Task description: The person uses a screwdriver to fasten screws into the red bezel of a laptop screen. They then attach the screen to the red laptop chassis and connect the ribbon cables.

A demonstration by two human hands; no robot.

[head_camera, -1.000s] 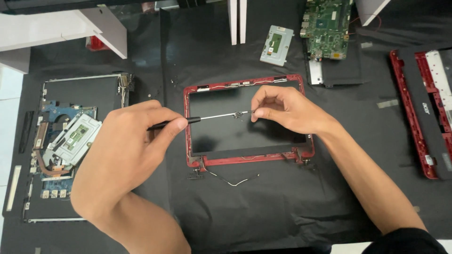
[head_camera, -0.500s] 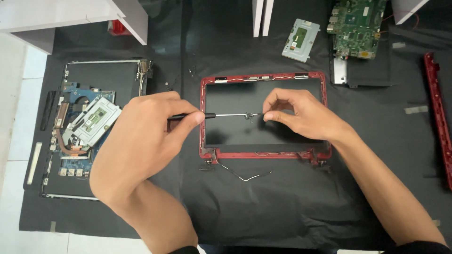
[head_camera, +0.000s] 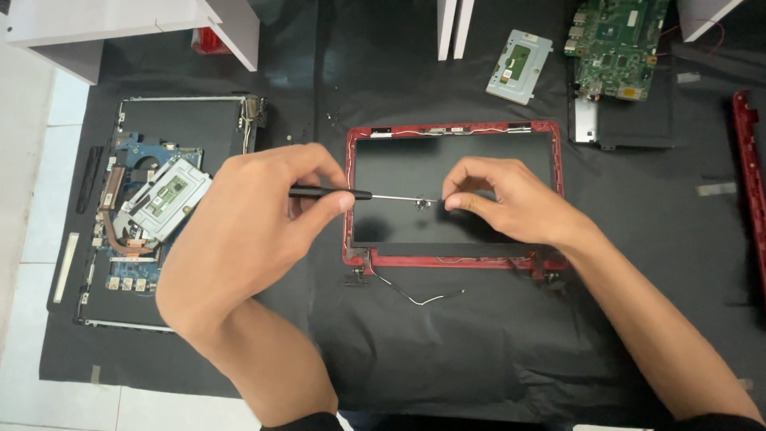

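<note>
Screwdriver (head_camera: 351, 193) pinched in left hand (head_camera: 247, 231) fingers, tip meeting a small metal part (head_camera: 425, 203) clamped by right hand (head_camera: 511, 203) fingers, above red screen frame (head_camera: 455, 259). Black cloth (head_camera: 447, 351) covers desk; opened laptop base (head_camera: 152, 215) at left, circuit board (head_camera: 618, 44) top right, white tile floor (head_camera: 24, 183) beyond.

An opened laptop base (head_camera: 152, 211) lies at the left on the black mat (head_camera: 447, 351). A green circuit board (head_camera: 618, 48) and a grey metal plate (head_camera: 519, 56) sit up top (well apart from a loose wire (head_camera: 419, 297)).
</note>
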